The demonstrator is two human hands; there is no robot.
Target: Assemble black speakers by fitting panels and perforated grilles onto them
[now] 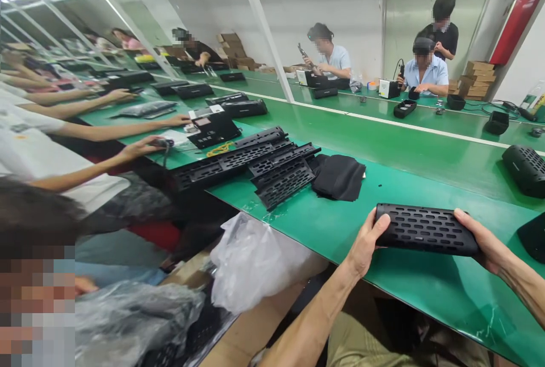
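Between my two hands is a black speaker housing (426, 231) with rows of long slots in its front, held level just above the green table. My left hand (366, 242) grips its left end, thumb on the front face. At the other end my right hand (485, 242) is closed round it, thumb along the top edge; the fingers behind are hidden. Left of my hands lies a stack of black cloth sheets (340, 177). Several slotted black grille panels (285, 182) are piled beside the cloth.
A black slotted speaker (525, 169) stands at the right. Clear plastic bags (259, 262) hang at the table's near edge. Co-workers sit along the left and the far side; one co-worker's hand (149, 146) is near a black box (215, 127). Yellow bands (220, 149) lie by the panels.
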